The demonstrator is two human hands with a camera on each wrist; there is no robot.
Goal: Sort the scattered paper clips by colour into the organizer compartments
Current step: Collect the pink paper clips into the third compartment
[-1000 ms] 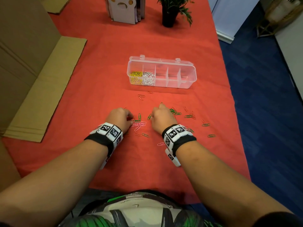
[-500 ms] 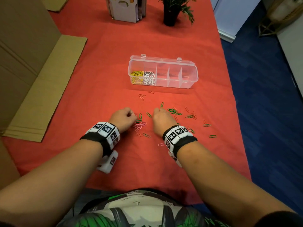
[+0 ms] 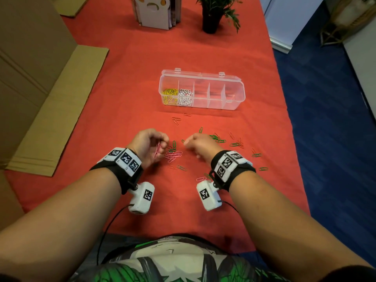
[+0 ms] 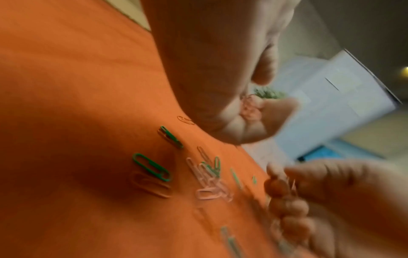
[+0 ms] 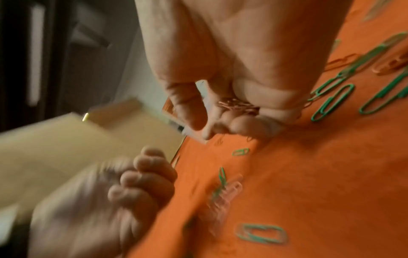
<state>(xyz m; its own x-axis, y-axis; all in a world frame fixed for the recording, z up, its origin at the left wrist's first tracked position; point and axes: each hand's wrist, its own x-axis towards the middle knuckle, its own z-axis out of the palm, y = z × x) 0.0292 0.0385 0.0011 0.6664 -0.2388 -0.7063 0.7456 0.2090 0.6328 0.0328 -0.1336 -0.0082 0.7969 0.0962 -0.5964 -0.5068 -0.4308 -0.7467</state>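
Looking down from the head view, the clear organizer (image 3: 234, 94) sits mid-tabletop (image 3: 126, 82), with yellow clips (image 3: 169, 96) in its leftmost compartment, white clips (image 3: 184, 97) in the next, and the other compartments apparently bare. Nearer the person than the organizer, the left hand (image 3: 149, 146) is curled around a small bunch of pink clips (image 3: 157, 149), while the right hand (image 3: 200, 146) hovers with its fingers bent; more pink clips (image 3: 174, 155) lie between the hands and green clips (image 3: 218, 138) spread beside the right one. Seen from the left wrist, blurred, the left hand's fingers (image 4: 273, 113) close over pinkish wire, and the opposite hand seems to pinch something thin. From the right wrist, a cluster of orange clips (image 5: 237, 105) sits in the curled right hand. I judge the risks to be clips slipping from these loose handfuls on the way to the organizer, and green clips tangled among pink ones riding along into the wrong compartment.
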